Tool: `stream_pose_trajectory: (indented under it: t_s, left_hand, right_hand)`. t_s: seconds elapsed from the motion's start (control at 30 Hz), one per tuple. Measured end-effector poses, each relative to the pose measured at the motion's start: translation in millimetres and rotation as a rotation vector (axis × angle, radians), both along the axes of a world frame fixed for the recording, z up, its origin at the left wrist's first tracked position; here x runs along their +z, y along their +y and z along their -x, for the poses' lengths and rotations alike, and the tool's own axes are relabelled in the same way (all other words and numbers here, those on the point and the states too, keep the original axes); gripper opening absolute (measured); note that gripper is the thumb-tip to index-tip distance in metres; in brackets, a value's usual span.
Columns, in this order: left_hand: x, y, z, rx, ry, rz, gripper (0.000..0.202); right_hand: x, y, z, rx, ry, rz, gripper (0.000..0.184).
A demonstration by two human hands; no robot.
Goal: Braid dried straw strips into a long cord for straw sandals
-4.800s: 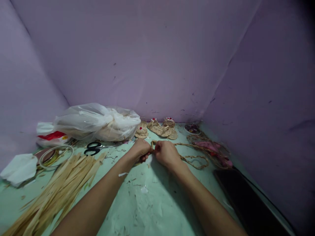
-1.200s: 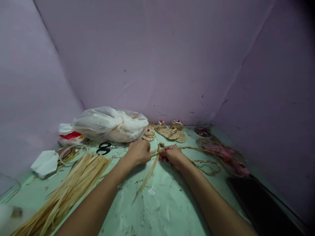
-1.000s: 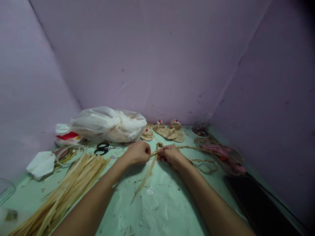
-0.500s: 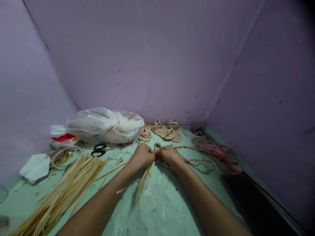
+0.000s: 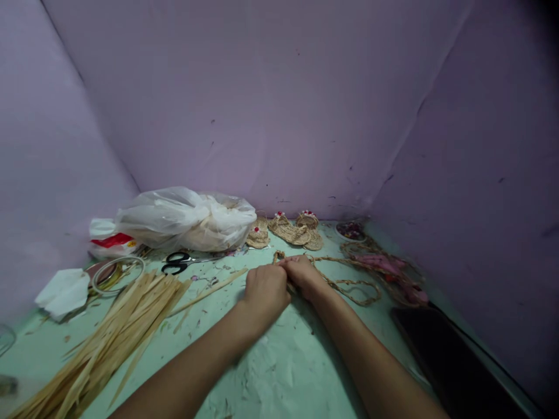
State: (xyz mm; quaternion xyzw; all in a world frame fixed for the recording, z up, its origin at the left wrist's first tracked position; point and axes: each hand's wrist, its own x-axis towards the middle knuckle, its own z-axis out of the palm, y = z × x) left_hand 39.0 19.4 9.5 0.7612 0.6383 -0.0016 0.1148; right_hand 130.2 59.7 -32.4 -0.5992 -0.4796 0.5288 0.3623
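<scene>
My left hand (image 5: 267, 286) is curled into a fist against my right hand (image 5: 300, 272), low over the green surface. Between them is a twisted fibre rope (image 5: 279, 255); its looped end pokes out just beyond my fingers. My right hand pinches this rope, and a long length trails off to the right in loose loops. My left fingers are closed around its near part, mostly hidden by the hand. Left of my hands lies a single pale fibre strip (image 5: 213, 290), beside a bundle of dry flat fibre strips (image 5: 117, 337).
Black-handled scissors (image 5: 179, 262) lie near a knotted white plastic bag (image 5: 187, 221). Small woven slippers with red beads (image 5: 290, 231) stand by the back wall. To the right are a dish of beads (image 5: 350, 231), pink cloth (image 5: 384, 265) and a dark flat object (image 5: 449, 355).
My left hand has turned over into a fist and moved nearer, against my right hand. The loose fibre tail that hung below the hands is now out of sight.
</scene>
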Motion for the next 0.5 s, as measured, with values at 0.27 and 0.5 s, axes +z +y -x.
stream_pose_trajectory:
  t_s: [0.27,0.5]
  left_hand:
    - [-4.5,46,49,0.096,-0.427,0.151,0.013]
    - [-6.7,48,50,0.188,-0.494,0.214,0.004]
  right_hand:
    - [11.6,-4,1,0.039,0.100,0.058,0.016]
    - [9.1,-2,-2,0.057,0.121,0.107,0.016]
